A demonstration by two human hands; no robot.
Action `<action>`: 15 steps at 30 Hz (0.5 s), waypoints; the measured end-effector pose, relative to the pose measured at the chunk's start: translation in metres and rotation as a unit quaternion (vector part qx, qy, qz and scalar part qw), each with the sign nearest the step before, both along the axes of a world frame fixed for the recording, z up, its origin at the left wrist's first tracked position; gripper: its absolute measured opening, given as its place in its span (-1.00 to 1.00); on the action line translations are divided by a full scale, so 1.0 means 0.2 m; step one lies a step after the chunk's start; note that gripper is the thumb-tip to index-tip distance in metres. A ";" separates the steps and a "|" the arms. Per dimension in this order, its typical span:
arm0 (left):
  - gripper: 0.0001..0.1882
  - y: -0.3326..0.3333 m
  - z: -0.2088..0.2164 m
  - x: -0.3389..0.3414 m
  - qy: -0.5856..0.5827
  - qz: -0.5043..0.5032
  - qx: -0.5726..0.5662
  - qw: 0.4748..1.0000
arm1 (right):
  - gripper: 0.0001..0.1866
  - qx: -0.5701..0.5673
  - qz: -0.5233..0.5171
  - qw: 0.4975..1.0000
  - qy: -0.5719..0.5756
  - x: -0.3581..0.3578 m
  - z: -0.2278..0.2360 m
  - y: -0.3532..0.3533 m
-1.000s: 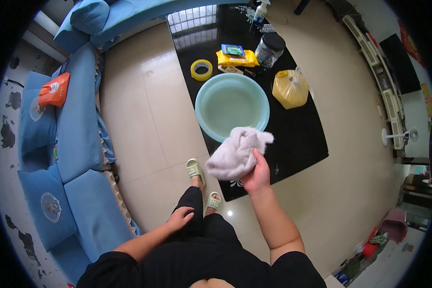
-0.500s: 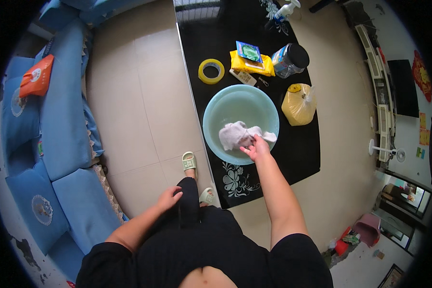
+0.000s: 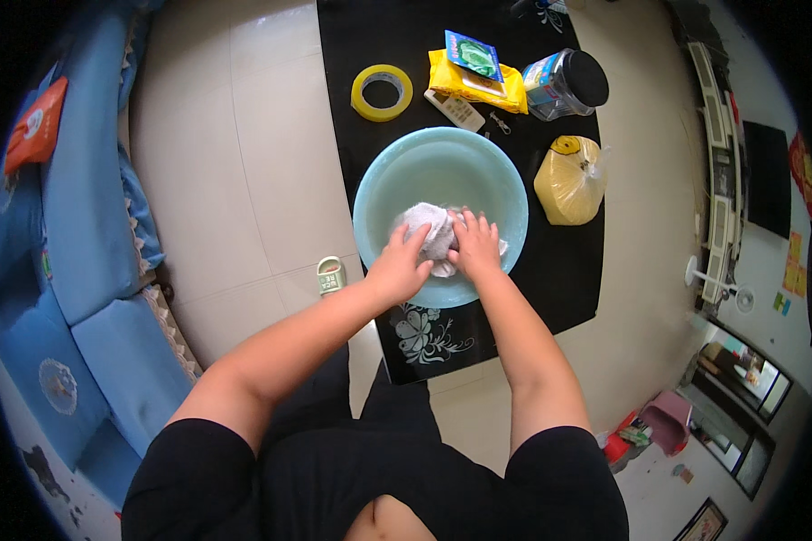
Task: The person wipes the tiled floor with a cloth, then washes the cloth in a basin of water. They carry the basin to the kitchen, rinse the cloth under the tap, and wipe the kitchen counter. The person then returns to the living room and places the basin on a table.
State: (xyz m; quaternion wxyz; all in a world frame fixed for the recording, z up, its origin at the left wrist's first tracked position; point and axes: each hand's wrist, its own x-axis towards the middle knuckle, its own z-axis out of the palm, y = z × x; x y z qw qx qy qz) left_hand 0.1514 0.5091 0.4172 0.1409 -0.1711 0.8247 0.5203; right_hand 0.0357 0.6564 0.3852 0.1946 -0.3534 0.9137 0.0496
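nearby, tape (image 3: 379, 115) beyond the basin (image 3: 385, 171)

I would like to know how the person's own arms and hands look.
The sleeves are short and plain black, with no visible print. The left hand and right hand wear no gloves; no watch, bracelet or ring is visible.

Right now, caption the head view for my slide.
The person's left hand and right hand on a whitish cloth in a light blue basin, which stands on a black table.
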 end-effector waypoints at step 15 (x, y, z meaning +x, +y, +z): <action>-0.59 0.04 -0.39 -0.33 -0.099 0.333 0.272 0.898 | -0.54 -0.296 -0.355 0.815 -0.350 -0.16 -0.05 0.06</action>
